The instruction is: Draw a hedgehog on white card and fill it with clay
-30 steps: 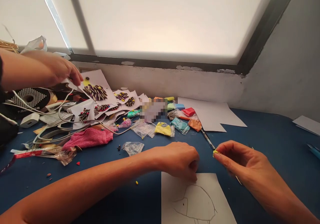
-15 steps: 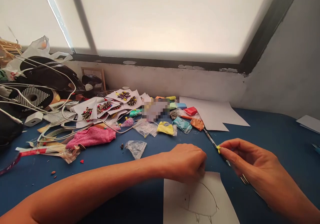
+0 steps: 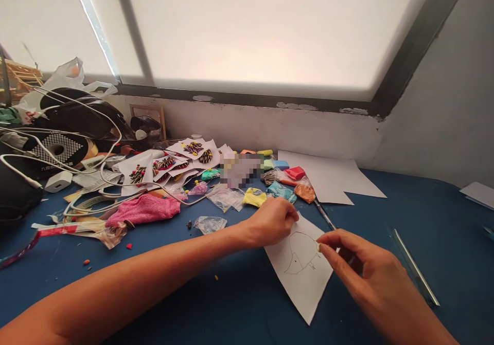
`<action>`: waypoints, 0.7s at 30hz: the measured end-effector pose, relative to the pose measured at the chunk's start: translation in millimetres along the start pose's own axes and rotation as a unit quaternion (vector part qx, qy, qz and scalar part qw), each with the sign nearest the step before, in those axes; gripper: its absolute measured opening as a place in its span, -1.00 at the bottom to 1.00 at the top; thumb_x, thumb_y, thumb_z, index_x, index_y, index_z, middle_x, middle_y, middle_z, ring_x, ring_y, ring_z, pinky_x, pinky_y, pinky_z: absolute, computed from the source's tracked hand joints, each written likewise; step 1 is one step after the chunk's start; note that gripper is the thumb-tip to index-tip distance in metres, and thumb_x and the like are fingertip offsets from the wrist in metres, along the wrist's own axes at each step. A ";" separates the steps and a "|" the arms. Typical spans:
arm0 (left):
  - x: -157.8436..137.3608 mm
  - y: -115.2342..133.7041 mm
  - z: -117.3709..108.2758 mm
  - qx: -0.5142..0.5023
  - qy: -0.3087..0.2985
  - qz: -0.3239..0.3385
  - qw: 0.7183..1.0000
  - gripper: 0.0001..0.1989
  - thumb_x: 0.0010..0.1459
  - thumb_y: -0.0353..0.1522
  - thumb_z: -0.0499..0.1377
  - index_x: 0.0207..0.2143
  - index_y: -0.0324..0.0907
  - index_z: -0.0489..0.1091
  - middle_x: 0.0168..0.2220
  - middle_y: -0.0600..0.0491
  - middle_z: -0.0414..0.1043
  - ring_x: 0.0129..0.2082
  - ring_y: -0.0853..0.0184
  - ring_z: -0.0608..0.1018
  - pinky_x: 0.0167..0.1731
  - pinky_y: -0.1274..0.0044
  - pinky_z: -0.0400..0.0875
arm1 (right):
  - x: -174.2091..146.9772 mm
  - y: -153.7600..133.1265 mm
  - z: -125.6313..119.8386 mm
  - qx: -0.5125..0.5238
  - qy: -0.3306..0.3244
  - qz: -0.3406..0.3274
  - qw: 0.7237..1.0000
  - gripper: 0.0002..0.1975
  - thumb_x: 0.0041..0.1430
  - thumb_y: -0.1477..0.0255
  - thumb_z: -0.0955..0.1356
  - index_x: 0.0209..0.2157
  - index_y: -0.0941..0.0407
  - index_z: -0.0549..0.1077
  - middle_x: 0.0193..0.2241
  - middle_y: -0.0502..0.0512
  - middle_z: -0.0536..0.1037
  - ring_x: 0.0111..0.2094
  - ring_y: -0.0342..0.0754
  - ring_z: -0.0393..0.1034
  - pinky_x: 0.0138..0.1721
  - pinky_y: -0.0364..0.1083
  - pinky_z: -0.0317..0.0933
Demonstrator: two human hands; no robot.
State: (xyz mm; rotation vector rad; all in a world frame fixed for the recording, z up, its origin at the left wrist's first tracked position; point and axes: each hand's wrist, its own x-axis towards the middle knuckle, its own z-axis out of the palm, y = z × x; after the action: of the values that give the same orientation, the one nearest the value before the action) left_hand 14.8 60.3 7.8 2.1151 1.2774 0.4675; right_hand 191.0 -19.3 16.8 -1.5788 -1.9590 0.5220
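A white sheet of paper (image 3: 304, 288) with a pencil outline of an animal lies turned at an angle on the blue table. My left hand (image 3: 273, 221) is closed at its upper edge, the fingertips at the corner; the grip itself is partly hidden. Between thumb and forefinger of my right hand (image 3: 358, 262) a tiny piece of yellow clay (image 3: 320, 248) is pinched. It is over the right end of the drawn outline; whether it touches the paper I cannot tell. Just beyond the right hand lies a dark slender tool (image 3: 325, 214).
Bagged coloured clay, including a yellow packet (image 3: 254, 197) and an orange packet (image 3: 304, 193), lies beyond my hands. A clear rod (image 3: 417, 268) rests at right. Farther left are a pink cloth (image 3: 144, 210), white cables and papers holding small dark pieces (image 3: 165, 163). Larger white sheets (image 3: 328, 175) lie behind.
The paper has shifted away from me and turned, with my left hand moving up and left at its edge. My right hand has moved left with the yellow clay, from the dark tool to the drawing.
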 end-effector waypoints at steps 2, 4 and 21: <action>-3.7 0.3 -0.6 -0.022 -0.007 -0.011 1.000 -0.71 0.10 -0.50 0.08 -0.16 -0.29 0.52 -0.14 -0.03 0.55 -0.11 0.31 0.53 -0.05 0.56 0.36 | -1.2 -0.2 3.1 -0.037 0.006 -0.031 0.999 -0.73 0.19 0.17 0.27 -0.42 -0.01 0.50 -0.68 -0.07 0.40 -0.68 -0.14 0.21 -0.67 -0.16 0.10; -8.8 -0.3 -1.3 -0.040 -0.009 -0.023 0.999 -0.66 0.06 -0.46 0.15 -0.08 -0.30 0.48 -0.07 -0.05 0.52 -0.08 0.29 0.52 -0.05 0.56 0.36 | -1.8 0.4 5.9 -0.056 0.010 -0.051 0.997 -0.77 0.18 0.23 0.27 -0.44 -0.01 0.49 -0.69 -0.07 0.39 -0.70 -0.15 0.20 -0.68 -0.16 0.08; -22.5 -2.5 14.6 -0.038 0.009 0.023 0.999 -0.49 0.07 -0.49 0.11 0.12 -0.26 0.25 -0.06 -0.08 0.42 -0.07 0.22 0.46 -0.01 0.43 0.34 | -9.4 10.1 25.7 -0.125 0.021 -0.150 0.981 -0.89 0.25 0.37 0.27 -0.31 0.02 0.43 -0.57 -0.08 0.48 -0.65 -0.17 0.34 -0.61 -0.18 0.19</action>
State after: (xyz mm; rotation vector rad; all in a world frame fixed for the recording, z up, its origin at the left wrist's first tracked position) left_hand 11.0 36.7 -4.4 2.0849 1.2048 0.5476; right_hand 183.5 -25.0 -10.8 -1.3846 -2.2452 0.1236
